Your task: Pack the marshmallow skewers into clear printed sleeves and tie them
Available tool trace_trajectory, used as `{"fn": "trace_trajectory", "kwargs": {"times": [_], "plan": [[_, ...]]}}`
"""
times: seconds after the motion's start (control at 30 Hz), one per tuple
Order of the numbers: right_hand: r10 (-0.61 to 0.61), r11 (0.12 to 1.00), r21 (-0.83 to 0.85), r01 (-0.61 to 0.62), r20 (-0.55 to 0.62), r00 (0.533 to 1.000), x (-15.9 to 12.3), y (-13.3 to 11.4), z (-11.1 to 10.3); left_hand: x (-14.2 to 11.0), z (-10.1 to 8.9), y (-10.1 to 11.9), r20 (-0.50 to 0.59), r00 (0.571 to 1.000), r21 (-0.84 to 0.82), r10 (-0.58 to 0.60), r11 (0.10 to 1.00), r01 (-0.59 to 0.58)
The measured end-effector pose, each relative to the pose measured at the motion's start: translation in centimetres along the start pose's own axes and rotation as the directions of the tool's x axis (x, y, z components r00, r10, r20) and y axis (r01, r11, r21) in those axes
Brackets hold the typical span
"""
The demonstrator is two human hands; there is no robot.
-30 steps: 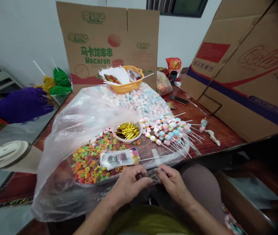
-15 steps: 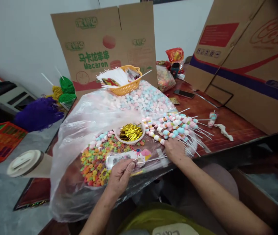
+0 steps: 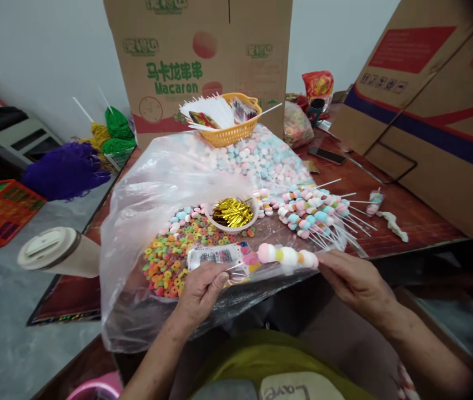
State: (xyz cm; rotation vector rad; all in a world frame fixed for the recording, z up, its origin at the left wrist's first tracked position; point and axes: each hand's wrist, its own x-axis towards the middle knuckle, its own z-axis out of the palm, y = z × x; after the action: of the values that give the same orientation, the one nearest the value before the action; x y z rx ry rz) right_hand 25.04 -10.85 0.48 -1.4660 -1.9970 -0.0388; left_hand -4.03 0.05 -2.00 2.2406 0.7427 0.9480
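- "Macaron" is printed in green on the box (image 3: 203,69)
- A marshmallow skewer (image 3: 288,256) is grasped sideways by the right hand (image 3: 351,275)
- A wrapper (image 3: 242,270) is pinched by the left hand (image 3: 203,286) — thumb uppermost

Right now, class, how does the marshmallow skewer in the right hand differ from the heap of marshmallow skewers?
The held skewer is a single one; the skewer heap has many. The right hand grips the held skewer, while the heap lies beyond, untouched. The held skewer shows white and pink marshmallows; the heap also shows blue. Both pair marshmallows with coloured rings.
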Motion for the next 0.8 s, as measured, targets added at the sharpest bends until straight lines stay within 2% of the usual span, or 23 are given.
{"fn": "trace_trajectory", "kwargs": {"times": [0.13,0.27,0.4,0.47,0.57,0.67,0.8], "plan": [[-0.087,0.972,-0.205,0.116,0.145,0.986,-1.9,0.3,-2.4,0.4,1.0,1.2,0.055,0.998,0.053,0.032,0.998,-0.035],[-0.079,0.963,-0.239,0.128,0.205,0.976,-3.9,-0.7,-3.4,0.4,1.4,3.0,0.156,0.98,0.145,0.123,0.979,-0.146],[-0.064,0.966,-0.237,0.108,0.189,0.98,-5.1,-3.3,-2.6,-0.5,0.7,4.5,0.319,0.928,0.243,0.194,0.929,-0.278],[-0.024,0.983,-0.171,0.061,0.209,0.978,-5.6,-4.7,-1.8,-1.5,0.3,4.8,0.341,0.92,0.266,0.195,0.918,-0.293],[0.047,0.997,-0.073,-0.03,0.235,0.971,-6.4,-6.4,-0.4,-2.9,0.2,4.9,0.316,0.928,0.295,0.197,0.909,-0.294],[0.084,0.996,-0.045,-0.074,0.274,0.958,-7.2,-7.5,0.8,-3.5,0.5,5.5,0.386,0.913,0.417,0.136,0.856,-0.304],[0.091,0.992,-0.109,-0.056,0.349,0.933,-7.5,-8.2,1.4,-3.3,1.4,6.4,0.541,0.839,0.534,-0.054,0.793,-0.293]]}}
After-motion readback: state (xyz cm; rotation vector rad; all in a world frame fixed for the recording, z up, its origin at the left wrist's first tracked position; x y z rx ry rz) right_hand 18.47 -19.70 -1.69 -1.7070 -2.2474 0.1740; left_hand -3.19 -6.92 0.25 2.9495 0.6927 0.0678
